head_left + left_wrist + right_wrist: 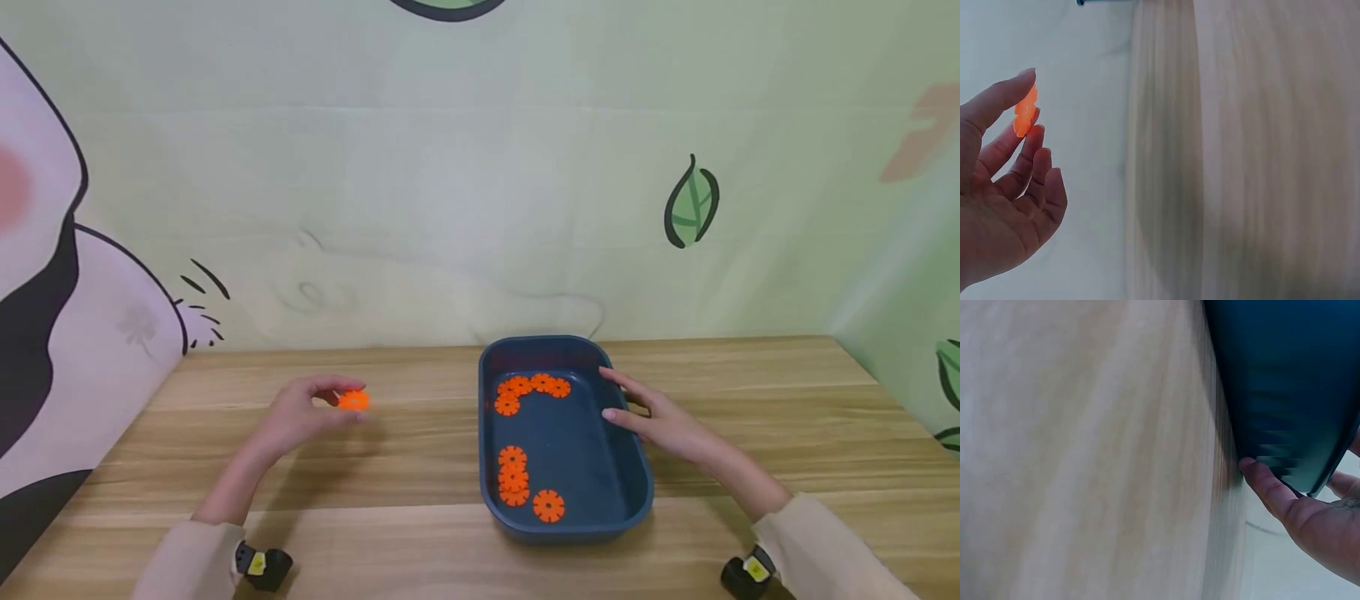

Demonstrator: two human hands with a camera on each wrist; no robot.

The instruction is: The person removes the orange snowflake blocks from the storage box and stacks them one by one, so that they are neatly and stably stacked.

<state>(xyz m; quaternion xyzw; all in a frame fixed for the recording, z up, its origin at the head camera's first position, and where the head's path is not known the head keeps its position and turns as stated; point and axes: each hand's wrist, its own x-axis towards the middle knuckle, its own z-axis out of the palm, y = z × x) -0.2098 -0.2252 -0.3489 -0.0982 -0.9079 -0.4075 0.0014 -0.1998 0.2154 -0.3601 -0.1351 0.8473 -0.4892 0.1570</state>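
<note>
My left hand (303,414) pinches an orange notched disc (354,400) between thumb and fingers, above the table to the left of a blue plastic bin (564,532). In the left wrist view that disc (1025,112) is seen nearly edge-on, with the other fingers loosely bent beneath. My right hand (660,421) grips the bin's right side, its thumb and a finger over the rim. From the right wrist view, another finger (1266,484) touches the bin's outer wall (1285,381). Several orange discs (513,477) lie inside along the bin's left side, and more discs (543,382) lie towards its back.
The bin stands on a wood-grain table (420,467). A pale green printed backdrop (450,208) rises behind the table's back edge. Dark camera units (262,565) are strapped to both wrists.
</note>
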